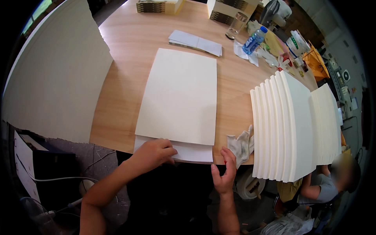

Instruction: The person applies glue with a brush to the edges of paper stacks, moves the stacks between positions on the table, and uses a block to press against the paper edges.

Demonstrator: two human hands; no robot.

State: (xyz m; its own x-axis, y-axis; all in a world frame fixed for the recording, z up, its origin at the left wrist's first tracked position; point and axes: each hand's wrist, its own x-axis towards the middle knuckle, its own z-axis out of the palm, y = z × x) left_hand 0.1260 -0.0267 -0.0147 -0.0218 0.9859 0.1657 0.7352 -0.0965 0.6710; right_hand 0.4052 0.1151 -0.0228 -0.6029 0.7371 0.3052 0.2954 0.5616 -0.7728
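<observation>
A cream sheet or board (178, 96) lies flat on the table before me. Beneath it, white paper (194, 152) sticks out toward the table's near edge. My left hand (154, 152) rests over the near left part of that paper, its fingers bent and close together. Whether a sheet is pinched there I cannot tell, since the fingertips are partly hidden. Just off the paper's near right corner is my right hand (225, 172), fingers apart, nothing in it. A pale work glove (242, 145) lies to its right at the table edge.
Tall cream stacks stand at left (58, 74) and right, the right one in fanned, stepped bundles (286, 129). Folded white paper (196, 42), a glass jar (236, 26) and a blue-capped bottle (254, 40) sit farther back. Another person (321, 188) sits at lower right.
</observation>
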